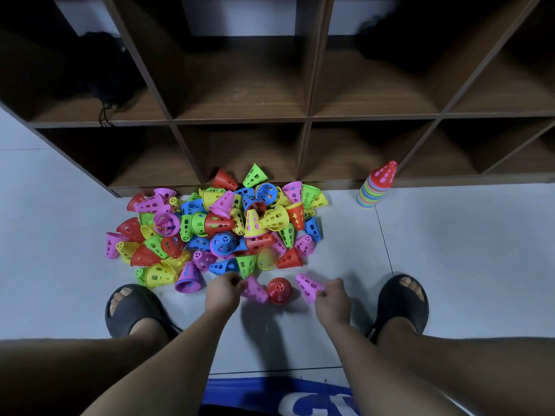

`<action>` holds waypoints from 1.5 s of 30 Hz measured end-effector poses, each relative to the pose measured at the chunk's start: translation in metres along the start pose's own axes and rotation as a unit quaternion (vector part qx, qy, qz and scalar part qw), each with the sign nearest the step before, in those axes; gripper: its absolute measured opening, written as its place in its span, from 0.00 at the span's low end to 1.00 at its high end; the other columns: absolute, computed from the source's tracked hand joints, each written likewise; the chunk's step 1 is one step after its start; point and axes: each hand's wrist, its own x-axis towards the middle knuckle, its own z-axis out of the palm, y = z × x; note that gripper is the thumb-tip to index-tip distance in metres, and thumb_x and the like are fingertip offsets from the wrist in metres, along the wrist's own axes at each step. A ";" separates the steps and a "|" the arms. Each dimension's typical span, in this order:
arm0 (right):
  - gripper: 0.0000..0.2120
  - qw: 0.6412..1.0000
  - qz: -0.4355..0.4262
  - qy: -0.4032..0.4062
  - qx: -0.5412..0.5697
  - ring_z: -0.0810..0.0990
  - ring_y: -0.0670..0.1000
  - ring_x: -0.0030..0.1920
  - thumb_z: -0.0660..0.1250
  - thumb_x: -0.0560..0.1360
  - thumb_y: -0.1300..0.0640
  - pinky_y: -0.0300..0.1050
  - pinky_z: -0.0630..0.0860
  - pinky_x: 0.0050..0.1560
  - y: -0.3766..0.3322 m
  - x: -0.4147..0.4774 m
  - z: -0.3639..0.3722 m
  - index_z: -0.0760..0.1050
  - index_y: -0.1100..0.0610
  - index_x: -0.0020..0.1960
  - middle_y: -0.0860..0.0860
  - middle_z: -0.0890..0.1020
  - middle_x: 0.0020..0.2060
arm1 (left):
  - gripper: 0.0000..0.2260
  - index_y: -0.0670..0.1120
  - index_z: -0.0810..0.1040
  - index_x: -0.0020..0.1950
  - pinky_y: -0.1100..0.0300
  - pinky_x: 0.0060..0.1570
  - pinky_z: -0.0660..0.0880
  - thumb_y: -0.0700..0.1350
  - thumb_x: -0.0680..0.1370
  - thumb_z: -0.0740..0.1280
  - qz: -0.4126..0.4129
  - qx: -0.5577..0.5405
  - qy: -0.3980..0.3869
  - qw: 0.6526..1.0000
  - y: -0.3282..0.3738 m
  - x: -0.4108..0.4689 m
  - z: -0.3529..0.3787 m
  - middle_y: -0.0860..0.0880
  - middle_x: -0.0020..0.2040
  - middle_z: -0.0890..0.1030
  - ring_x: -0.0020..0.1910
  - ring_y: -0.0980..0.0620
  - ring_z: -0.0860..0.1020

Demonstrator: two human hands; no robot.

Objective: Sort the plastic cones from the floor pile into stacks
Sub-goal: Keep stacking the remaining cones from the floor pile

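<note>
The left hand point(223, 291) pinches a pink cone point(255, 289); the right hand point(333, 295) grips a second pink cone point(309, 287). A red cone point(279, 290) sits on the floor point(450, 250) between them. The pile point(222, 226) lies before the shelf point(309, 118), with a stack point(377, 186) to its right. A dark cable point(105, 115) hangs in one left compartment.

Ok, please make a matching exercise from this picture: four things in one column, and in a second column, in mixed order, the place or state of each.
Column A
1. lone red perforated plastic cone
2. tall multicoloured stack of plastic cones
3. loose pile of coloured plastic cones
4. left hand

Column B
a. grips a pink perforated plastic cone
b. on the floor, just left of the right hand
c. standing right of the pile, by the brown wooden shelf
d. spread before the shelf's middle

Pairs: 1-b, 2-c, 3-d, 4-a
</note>
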 end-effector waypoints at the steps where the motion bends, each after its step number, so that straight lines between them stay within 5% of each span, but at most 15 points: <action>1: 0.06 0.999 0.016 0.001 0.030 0.80 0.57 0.46 0.67 0.79 0.60 0.43 0.70 0.42 -0.004 0.002 0.000 0.73 0.58 0.55 0.54 0.81 0.45 | 0.06 0.49 0.84 0.46 0.54 0.43 0.79 0.47 0.81 0.71 -0.008 -0.031 0.017 0.999 0.001 -0.001 -0.002 0.51 0.40 0.86 0.42 0.50 0.82; 5: 0.03 0.975 0.081 -0.001 0.205 0.87 0.56 0.43 0.72 0.75 0.59 0.47 0.82 0.44 -0.019 0.003 0.000 0.79 0.55 0.48 0.54 0.87 0.41 | 0.07 0.48 0.85 0.49 0.50 0.47 0.80 0.48 0.82 0.69 -0.046 -0.125 0.076 0.988 0.013 -0.007 -0.012 0.48 0.42 0.85 0.45 0.45 0.82; 11: 0.04 0.901 0.127 -0.092 0.404 0.82 0.53 0.38 0.69 0.79 0.66 0.45 0.75 0.36 -0.040 -0.003 -0.011 0.83 0.60 0.50 0.58 0.86 0.40 | 0.09 0.46 0.84 0.43 0.53 0.39 0.76 0.43 0.82 0.68 -0.057 -0.256 0.047 0.964 0.043 -0.018 -0.012 0.47 0.39 0.86 0.39 0.47 0.81; 18: 0.10 0.833 0.135 -0.180 0.506 0.78 0.50 0.35 0.64 0.81 0.71 0.41 0.72 0.33 -0.056 -0.011 -0.023 0.81 0.61 0.54 0.58 0.83 0.40 | 0.11 0.43 0.82 0.41 0.57 0.35 0.71 0.43 0.82 0.67 -0.052 -0.250 0.012 0.967 0.063 -0.033 0.007 0.47 0.37 0.84 0.37 0.49 0.78; 28: 0.13 0.942 0.031 -0.156 0.294 0.77 0.51 0.32 0.63 0.79 0.70 0.40 0.69 0.27 -0.047 -0.010 -0.004 0.83 0.57 0.48 0.52 0.84 0.35 | 0.08 0.46 0.82 0.42 0.58 0.34 0.73 0.44 0.80 0.68 -0.071 -0.188 -0.029 0.979 0.042 -0.040 0.028 0.47 0.38 0.85 0.40 0.47 0.82; 35: 0.07 0.985 -0.022 -0.151 0.079 0.87 0.50 0.38 0.69 0.76 0.60 0.51 0.84 0.46 -0.028 0.007 0.018 0.81 0.50 0.41 0.48 0.87 0.38 | 0.06 0.46 0.81 0.47 0.51 0.44 0.81 0.45 0.82 0.68 -0.099 -0.209 -0.023 0.973 0.020 -0.024 0.028 0.48 0.41 0.86 0.43 0.45 0.85; 40: 0.10 0.988 -0.075 -0.132 -0.005 0.85 0.53 0.52 0.65 0.77 0.61 0.46 0.81 0.54 -0.035 0.021 0.022 0.81 0.50 0.53 0.48 0.87 0.51 | 0.08 0.48 0.78 0.60 0.49 0.46 0.83 0.43 0.81 0.67 -0.122 -0.245 0.022 0.962 0.008 -0.003 0.017 0.47 0.45 0.85 0.43 0.45 0.85; 45: 0.17 0.986 -0.093 -0.136 -0.002 0.83 0.53 0.55 0.64 0.78 0.60 0.45 0.79 0.54 -0.051 0.039 0.019 0.75 0.48 0.65 0.48 0.84 0.54 | 0.15 0.55 0.71 0.66 0.46 0.50 0.83 0.44 0.80 0.66 -0.112 -0.201 0.078 0.970 -0.002 0.014 0.007 0.50 0.50 0.83 0.44 0.44 0.86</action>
